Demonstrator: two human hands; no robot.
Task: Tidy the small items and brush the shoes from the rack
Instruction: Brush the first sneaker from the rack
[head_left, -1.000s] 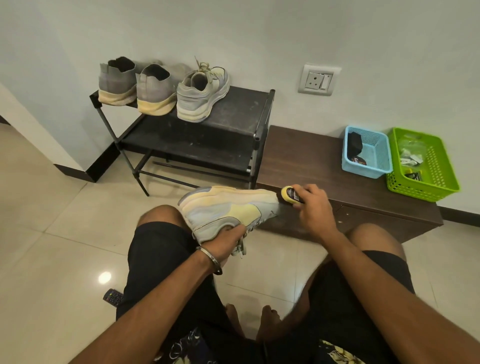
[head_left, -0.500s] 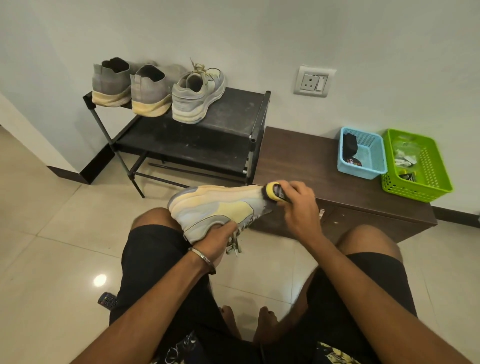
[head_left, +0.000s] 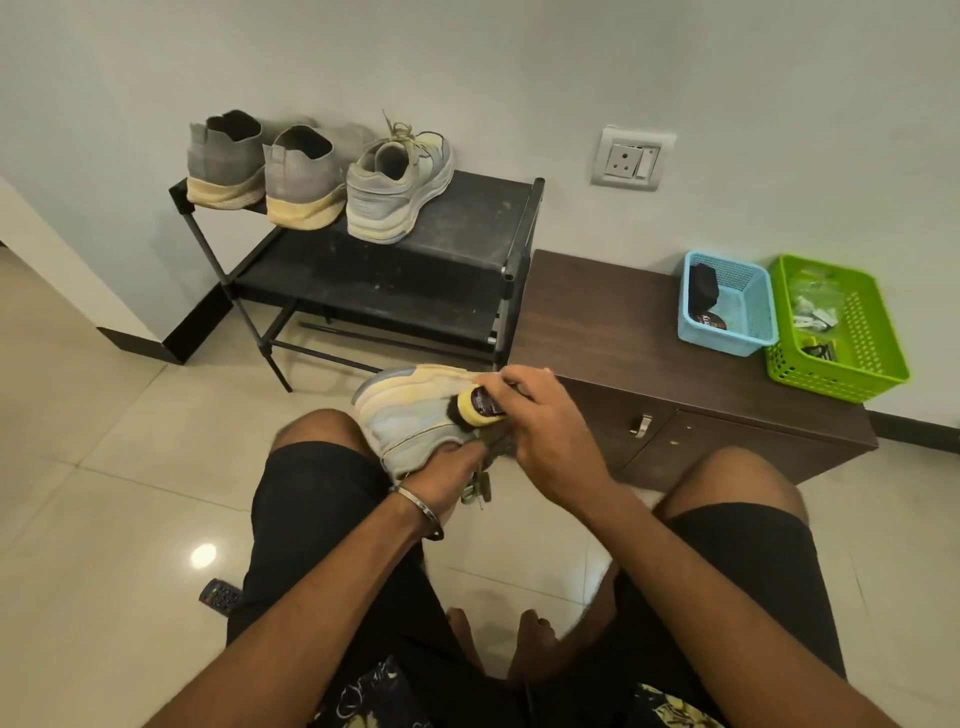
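A grey and pale-yellow sneaker (head_left: 402, 410) is held on its side above my knees. My left hand (head_left: 449, 475) grips it from below, fingers partly inside the opening. My right hand (head_left: 545, 421) grips a yellow shoe brush (head_left: 475, 408) with dark bristles, pressed on the middle of the sneaker's side. On the black shoe rack (head_left: 467, 223) stand the matching sneaker (head_left: 397, 189) and two grey slip-on shoes (head_left: 270, 166).
A low brown cabinet (head_left: 613, 322) stands right of the rack. On it sit a blue basket (head_left: 748, 322) with dark items and a green basket (head_left: 862, 343) with small items. A remote control (head_left: 221, 597) lies on the tiled floor by my left leg. A wall socket (head_left: 631, 158) is above.
My right hand has drawn the brush from the sneaker's toe leftward to the middle of its side. My left hand keeps its hold on the shoe.
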